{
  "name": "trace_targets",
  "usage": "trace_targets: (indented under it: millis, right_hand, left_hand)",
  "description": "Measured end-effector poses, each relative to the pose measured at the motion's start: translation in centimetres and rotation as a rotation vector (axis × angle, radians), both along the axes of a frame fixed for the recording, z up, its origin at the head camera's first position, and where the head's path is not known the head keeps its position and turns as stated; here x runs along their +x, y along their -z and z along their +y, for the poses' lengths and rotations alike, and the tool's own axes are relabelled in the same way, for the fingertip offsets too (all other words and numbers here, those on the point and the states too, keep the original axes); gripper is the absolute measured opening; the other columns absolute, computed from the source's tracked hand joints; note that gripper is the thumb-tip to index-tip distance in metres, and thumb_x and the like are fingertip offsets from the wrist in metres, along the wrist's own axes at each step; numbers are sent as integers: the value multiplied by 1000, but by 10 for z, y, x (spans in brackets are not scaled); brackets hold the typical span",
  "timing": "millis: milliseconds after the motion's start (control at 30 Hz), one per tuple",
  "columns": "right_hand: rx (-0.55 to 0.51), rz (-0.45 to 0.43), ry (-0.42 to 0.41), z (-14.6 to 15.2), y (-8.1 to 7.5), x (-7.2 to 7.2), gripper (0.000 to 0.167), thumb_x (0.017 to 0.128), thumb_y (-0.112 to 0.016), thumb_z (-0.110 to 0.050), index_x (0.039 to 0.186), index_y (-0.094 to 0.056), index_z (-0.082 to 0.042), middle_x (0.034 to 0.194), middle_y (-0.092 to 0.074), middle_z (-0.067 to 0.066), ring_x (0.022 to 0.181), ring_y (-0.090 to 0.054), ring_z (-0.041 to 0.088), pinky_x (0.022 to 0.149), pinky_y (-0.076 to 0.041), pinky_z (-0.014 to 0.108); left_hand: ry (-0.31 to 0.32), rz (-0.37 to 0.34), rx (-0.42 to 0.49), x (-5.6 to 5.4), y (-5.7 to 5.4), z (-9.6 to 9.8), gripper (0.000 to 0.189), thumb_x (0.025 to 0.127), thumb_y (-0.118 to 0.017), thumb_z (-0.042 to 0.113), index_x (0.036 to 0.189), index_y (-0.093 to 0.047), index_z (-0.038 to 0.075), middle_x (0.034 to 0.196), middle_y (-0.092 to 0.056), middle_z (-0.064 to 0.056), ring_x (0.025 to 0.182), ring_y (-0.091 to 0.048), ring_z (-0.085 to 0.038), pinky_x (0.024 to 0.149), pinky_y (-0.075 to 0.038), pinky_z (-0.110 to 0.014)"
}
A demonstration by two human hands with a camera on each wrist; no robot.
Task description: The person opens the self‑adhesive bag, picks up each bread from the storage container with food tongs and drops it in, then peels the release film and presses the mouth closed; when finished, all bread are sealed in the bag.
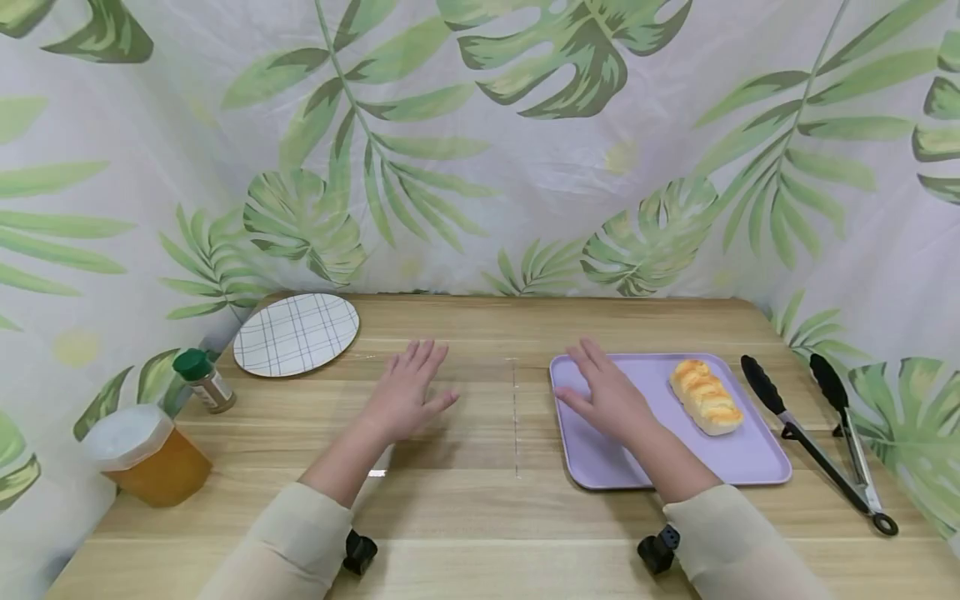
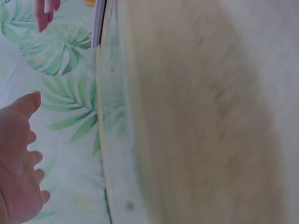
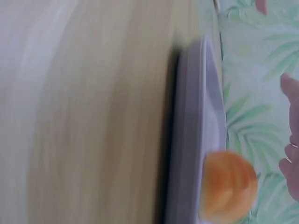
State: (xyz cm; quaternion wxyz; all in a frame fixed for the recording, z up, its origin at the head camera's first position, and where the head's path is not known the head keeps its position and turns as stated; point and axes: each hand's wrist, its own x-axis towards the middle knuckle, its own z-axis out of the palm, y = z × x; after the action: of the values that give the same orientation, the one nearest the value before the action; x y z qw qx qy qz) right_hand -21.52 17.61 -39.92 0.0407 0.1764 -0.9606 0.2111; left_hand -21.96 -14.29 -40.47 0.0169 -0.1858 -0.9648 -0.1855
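Hovering empty, fingers extended: left hand (image 1: 408, 396) over middle of tabletop (image 1: 480, 521), right hand (image 1: 609, 400) over left side of lilac tray (image 1: 757, 462); bread loaf (image 1: 705, 397) near tray's right edge. Apparently pre-grasp; any grip needs curled fingers.

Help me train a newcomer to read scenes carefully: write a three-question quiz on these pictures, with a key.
1. Which lies on the purple tray? A) tongs B) bread C) checked plate
2. True or false: the left hand and the right hand hold nothing.
3. Fill in: the small jar has a ____ lid.

Key: 1: B; 2: true; 3: green.
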Motion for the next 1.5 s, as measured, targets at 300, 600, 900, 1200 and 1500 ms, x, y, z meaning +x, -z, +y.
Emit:
trace_targets:
  millis: [300, 600, 900, 1200, 1500]
  right_hand:
    - [-39, -7, -145, -41, 15, 1, 51, 94, -65, -29, 136, -54, -2, 145, -50, 21, 136, -45, 40, 114, -38, 54]
    - [-17, -133, -154, -65, 30, -2, 44, 95, -64, -32, 131, -61, -8, 142, -55, 14, 135, -49, 33, 114, -40, 49]
    - [26, -171, -193, -75, 40, -4, 40, 92, -69, -28, 123, -64, -3, 131, -63, 15, 127, -56, 32, 110, -44, 46]
    - [33, -198, -170, -75, 39, -5, 42, 92, -69, -29, 124, -64, -3, 133, -62, 15, 129, -55, 32, 111, -44, 45]
    - [24, -213, -166, -75, 38, -6, 43, 91, -71, -29, 124, -65, -2, 133, -62, 15, 129, -55, 33, 111, -43, 45]
  left_hand:
    - [110, -63, 133, 7, 16, 10, 66, 96, -62, 32, 148, -38, 1, 158, -30, -22, 148, -24, -41, 122, -16, -59]
    - [141, -183, 258, 7, 39, 18, 53, 95, -65, 26, 138, -52, -1, 152, -41, -19, 142, -38, -37, 119, -30, -52]
    - [145, -81, 146, 4, 52, 9, 46, 94, -66, 24, 132, -59, -1, 146, -50, -18, 140, -41, -37, 118, -31, -53]
    - [161, -10, 171, 3, 52, -5, 43, 92, -68, 22, 127, -63, -2, 142, -54, -20, 137, -45, -38, 118, -28, -59]
    - [80, -57, 264, -3, 62, -22, 39, 90, -71, 22, 124, -66, 2, 140, -58, -15, 137, -46, -36, 116, -36, -52]
